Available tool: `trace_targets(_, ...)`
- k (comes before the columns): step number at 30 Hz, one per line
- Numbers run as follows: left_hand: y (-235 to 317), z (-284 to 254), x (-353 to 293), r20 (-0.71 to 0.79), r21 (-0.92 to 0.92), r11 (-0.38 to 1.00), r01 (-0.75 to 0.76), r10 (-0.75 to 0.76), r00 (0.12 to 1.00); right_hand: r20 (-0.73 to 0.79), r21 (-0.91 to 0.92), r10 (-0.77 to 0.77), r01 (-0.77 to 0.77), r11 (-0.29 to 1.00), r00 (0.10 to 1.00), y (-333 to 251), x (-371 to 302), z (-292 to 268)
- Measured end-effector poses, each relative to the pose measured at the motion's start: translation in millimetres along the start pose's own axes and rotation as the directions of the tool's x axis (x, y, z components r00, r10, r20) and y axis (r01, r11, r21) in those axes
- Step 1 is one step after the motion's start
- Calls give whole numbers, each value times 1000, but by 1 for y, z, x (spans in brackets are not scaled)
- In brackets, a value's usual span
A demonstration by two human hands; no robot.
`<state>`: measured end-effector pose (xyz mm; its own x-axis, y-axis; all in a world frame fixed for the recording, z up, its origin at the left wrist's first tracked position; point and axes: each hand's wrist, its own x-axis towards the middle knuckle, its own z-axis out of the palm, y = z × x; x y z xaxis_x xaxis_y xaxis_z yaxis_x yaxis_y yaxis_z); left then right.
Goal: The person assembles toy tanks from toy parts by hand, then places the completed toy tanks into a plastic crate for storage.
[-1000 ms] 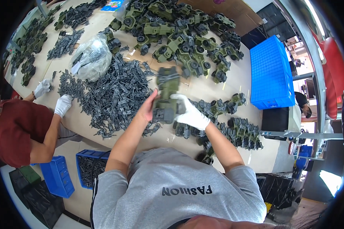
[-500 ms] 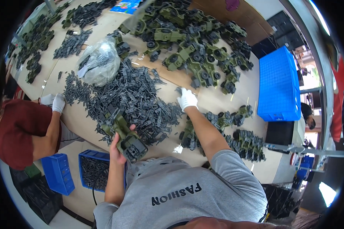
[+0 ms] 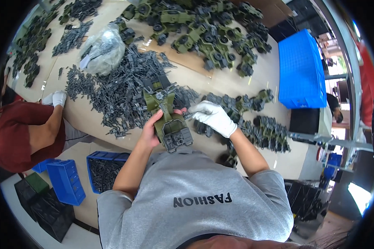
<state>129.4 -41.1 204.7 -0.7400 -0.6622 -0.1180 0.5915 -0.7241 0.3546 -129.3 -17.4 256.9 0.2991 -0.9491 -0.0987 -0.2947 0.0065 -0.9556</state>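
My left hand [image 3: 150,130], bare, grips a green and dark grey toy military jeep [image 3: 167,112] from its left side, in front of my chest. Fingertips of the same hand show on the jeep's far side. My right hand [image 3: 214,118], in a white glove, is closed in a pinch at the jeep's right side. A small dark grey plastic part [image 3: 188,115] shows at its fingertips, close to the jeep; its exact shape is too small to tell. Beyond the jeep spreads a heap of dark grey plastic parts [image 3: 124,83].
A clear plastic bag [image 3: 105,50] lies on the heap. More toy jeeps [image 3: 214,41] are piled at the far side, others stand in rows [image 3: 270,133] at right. A blue crate [image 3: 301,70] is at far right. At left is a co-worker's gloved hand [image 3: 59,98]; below it, blue bins [image 3: 65,182].
My right hand has come back from the far table toward the jeep, now with a small part at its fingertips. My left hand has moved the jeep right and turned it more upright.
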Motion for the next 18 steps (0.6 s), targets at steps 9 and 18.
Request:
trace_targets(9, -42, 41, -46, 59, -25, 990, 141, -139, 989, -53, 988, 263, 12, 154, 963, -9, -93, 68)
trace_targets(18, -49, 36, -67, -298, 73, 997, -19, 40, 954, -309, 499, 262, -79, 863, 914, -66, -106, 73)
